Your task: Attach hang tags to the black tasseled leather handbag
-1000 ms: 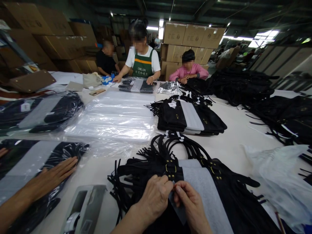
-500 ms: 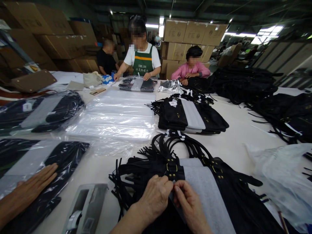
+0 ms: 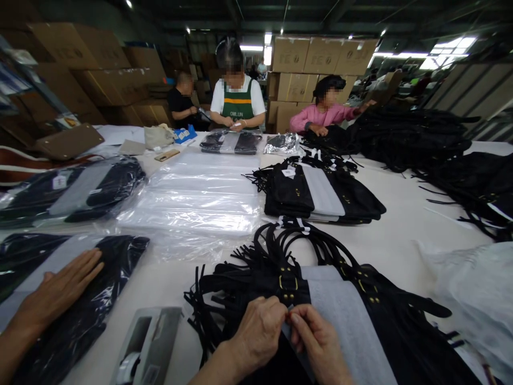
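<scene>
Over a black handbag with fringed tassels and brass buckles, both of my hands work close together. My left hand is closed in a pinch beside the buckle strap. My right hand pinches right against it, thumb and forefinger pressed together. Whatever lies between the fingertips is too small to make out; a thin pale sliver shows below them. A band of grey-white foam wrap runs around the bag, just right of my hands. The bag's looped handles stretch away from me, with white wrapping at their tops.
A tape dispenser stands left of the bag. Farther left, a co-worker's hand lies flat on a plastic-wrapped black bag. Clear plastic sleeves and stacked black bags lie beyond. Several co-workers are across the table.
My hands keep pinching at the same place on the bag. Across the table, the co-worker in pink has stretched an arm out to the right; the aproned one has drawn both hands together.
</scene>
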Action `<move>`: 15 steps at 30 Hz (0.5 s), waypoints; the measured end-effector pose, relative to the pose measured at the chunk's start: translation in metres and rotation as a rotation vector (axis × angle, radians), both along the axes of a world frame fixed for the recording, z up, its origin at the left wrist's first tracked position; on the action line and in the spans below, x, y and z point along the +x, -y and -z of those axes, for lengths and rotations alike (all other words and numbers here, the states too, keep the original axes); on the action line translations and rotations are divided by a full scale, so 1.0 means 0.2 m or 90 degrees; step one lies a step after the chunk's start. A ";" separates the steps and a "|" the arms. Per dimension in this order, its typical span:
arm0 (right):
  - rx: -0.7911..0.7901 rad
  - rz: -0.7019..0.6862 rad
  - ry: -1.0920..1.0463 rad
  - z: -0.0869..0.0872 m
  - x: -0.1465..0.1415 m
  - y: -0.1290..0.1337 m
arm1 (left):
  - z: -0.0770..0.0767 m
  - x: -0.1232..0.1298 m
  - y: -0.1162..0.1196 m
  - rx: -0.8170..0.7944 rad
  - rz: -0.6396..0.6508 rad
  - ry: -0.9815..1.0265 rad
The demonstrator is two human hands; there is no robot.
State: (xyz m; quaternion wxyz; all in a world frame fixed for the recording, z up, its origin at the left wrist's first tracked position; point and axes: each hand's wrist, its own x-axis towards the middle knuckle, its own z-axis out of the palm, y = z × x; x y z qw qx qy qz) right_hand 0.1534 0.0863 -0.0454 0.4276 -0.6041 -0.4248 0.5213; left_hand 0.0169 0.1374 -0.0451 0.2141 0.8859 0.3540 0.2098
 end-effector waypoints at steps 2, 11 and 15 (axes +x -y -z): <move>-0.004 -0.001 0.004 0.02 0.00 0.00 | 0.01 0.01 0.00 0.010 -0.008 0.021; 0.001 0.022 0.064 0.08 -0.03 -0.03 | 0.08 0.03 0.02 -0.008 -0.051 0.044; 0.028 0.010 0.105 0.01 -0.06 0.00 | 0.00 0.01 0.02 -0.059 -0.058 0.020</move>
